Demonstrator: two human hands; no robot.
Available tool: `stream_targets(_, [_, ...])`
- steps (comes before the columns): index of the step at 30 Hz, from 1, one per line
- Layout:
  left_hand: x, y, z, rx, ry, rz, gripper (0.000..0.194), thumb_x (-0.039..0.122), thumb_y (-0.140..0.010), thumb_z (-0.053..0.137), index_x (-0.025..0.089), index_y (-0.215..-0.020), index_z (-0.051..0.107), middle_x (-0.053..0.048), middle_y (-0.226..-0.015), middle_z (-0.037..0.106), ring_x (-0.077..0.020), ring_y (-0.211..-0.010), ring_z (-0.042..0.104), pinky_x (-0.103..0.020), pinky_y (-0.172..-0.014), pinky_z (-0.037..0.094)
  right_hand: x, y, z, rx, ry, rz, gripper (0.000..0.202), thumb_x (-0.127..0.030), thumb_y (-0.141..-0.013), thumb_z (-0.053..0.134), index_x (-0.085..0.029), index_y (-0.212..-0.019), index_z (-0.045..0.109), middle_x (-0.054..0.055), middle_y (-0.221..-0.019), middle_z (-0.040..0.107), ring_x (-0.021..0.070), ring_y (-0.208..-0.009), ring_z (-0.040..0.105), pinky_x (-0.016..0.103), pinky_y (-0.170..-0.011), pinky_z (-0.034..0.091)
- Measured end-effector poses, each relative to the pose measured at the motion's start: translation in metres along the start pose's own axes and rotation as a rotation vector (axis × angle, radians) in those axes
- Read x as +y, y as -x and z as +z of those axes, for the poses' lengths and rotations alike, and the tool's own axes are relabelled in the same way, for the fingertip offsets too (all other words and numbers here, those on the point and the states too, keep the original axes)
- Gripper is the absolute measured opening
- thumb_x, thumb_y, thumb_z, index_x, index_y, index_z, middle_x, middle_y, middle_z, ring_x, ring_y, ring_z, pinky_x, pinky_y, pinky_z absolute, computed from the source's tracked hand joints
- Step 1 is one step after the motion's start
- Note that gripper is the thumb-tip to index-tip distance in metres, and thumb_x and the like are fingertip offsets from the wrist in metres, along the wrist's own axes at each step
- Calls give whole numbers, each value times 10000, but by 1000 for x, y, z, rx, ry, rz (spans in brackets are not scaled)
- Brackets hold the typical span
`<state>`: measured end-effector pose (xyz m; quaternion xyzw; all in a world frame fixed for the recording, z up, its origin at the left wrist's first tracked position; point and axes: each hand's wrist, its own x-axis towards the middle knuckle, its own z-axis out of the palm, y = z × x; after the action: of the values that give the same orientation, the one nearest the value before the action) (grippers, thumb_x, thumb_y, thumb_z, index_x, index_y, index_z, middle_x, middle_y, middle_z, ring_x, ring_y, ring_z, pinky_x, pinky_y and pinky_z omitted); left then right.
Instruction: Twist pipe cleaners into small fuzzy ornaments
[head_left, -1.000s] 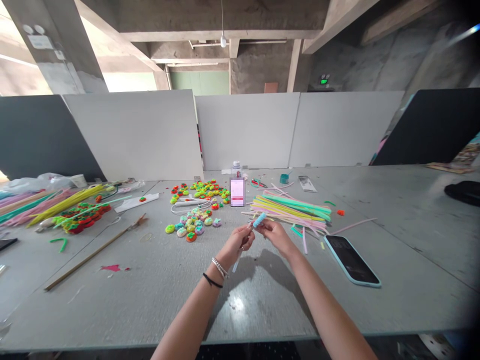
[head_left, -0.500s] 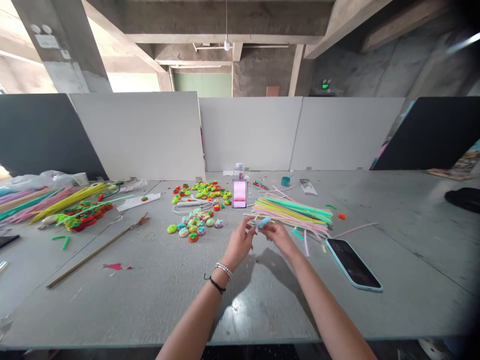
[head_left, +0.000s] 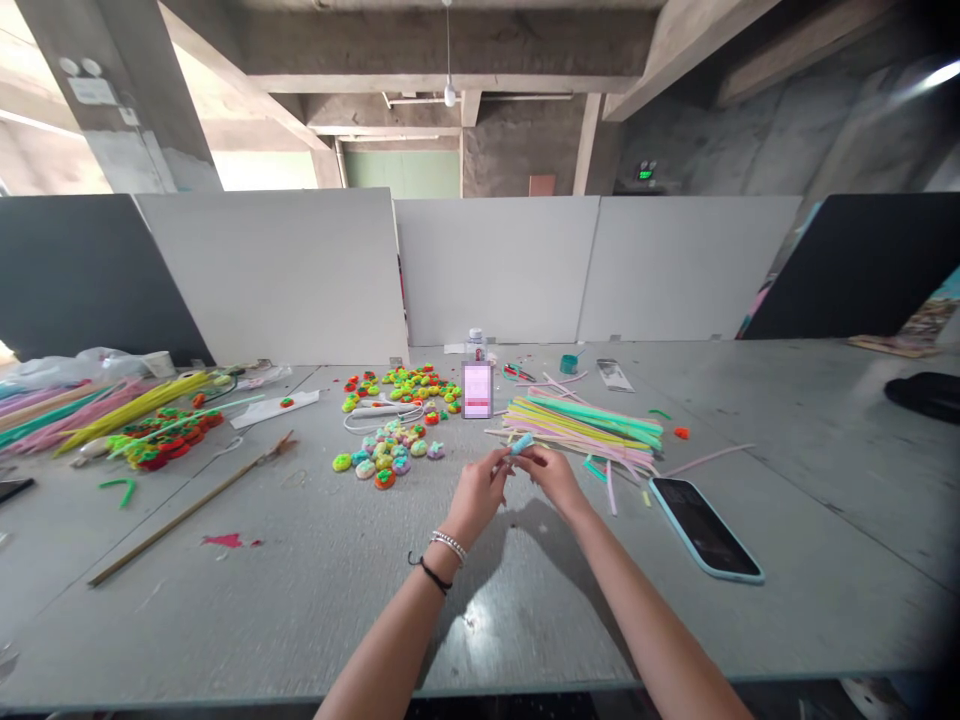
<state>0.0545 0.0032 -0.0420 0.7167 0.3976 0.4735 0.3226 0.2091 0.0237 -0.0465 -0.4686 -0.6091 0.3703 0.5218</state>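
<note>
Between my fingertips, above the middle of the table, is a light blue coiled pipe cleaner (head_left: 521, 444). My left hand (head_left: 482, 485) pinches its lower left end. From the right, my right hand (head_left: 551, 475) closes its fingers on the same coil, and the two hands' fingertips nearly meet. Just beyond them lies a bundle of straight pipe cleaners (head_left: 592, 425) in pink, yellow and mint green. To the left of my hands sits a group of small finished pipe-cleaner pieces (head_left: 386, 455) in pastel colours and orange.
A lit phone (head_left: 477, 390) leans upright before a bottle (head_left: 476, 344). Another phone (head_left: 705, 530) in a light blue case lies right. On the left are a wooden stick (head_left: 187, 512), orange-green pieces (head_left: 169, 435) and more pipe cleaners (head_left: 97, 410). White panels (head_left: 495, 270) stand behind.
My fingers have drawn closer together around the blue coil, which shows less and has turned slightly. The view has shifted a little; the table's things lie as before.
</note>
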Motion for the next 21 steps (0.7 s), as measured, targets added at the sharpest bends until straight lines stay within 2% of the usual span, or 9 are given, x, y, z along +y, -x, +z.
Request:
stream_targets(3, [-1, -2, 1, 13, 57, -58, 335, 297, -862, 458, 204, -1151, 600, -20, -780, 662, -71, -428, 529, -178, -425, 413, -5, 2, 1, 9, 10, -14, 322, -491, -697, 658, -173, -658, 629, -11, -556, 561, 112, -490, 440, 242, -480, 341])
stream_targets(6, [-4, -4, 3, 50, 121, -103, 349, 310, -847, 472, 174, -1144, 596, -24, -767, 652, -70, -421, 526, -177, -388, 411, -8, 4, 2, -20, 2, -35, 329, -499, -720, 643, -173, -688, 623, -6, -586, 574, 115, -506, 456, 243, -491, 348])
stream_targets(11, [-7, -8, 3, 77, 246, -132, 335, 332, -822, 493, 148, -1072, 619, 5, -690, 610, -38, -347, 431, -168, -334, 342, -6, 3, 2, -62, -2, -59, 343, -514, -737, 624, -172, -757, 636, 7, -650, 597, 129, -564, 496, 250, -531, 372])
stream_targets(21, [3, -10, -3, -81, 640, -265, 461, 456, -752, 603, 107, -1052, 592, 33, -667, 508, -10, -352, 340, -186, -344, 200, -1, 2, 1, -72, -41, -60, 318, -488, -738, 637, -180, -706, 569, -10, -623, 569, 129, -579, 486, 259, -570, 374])
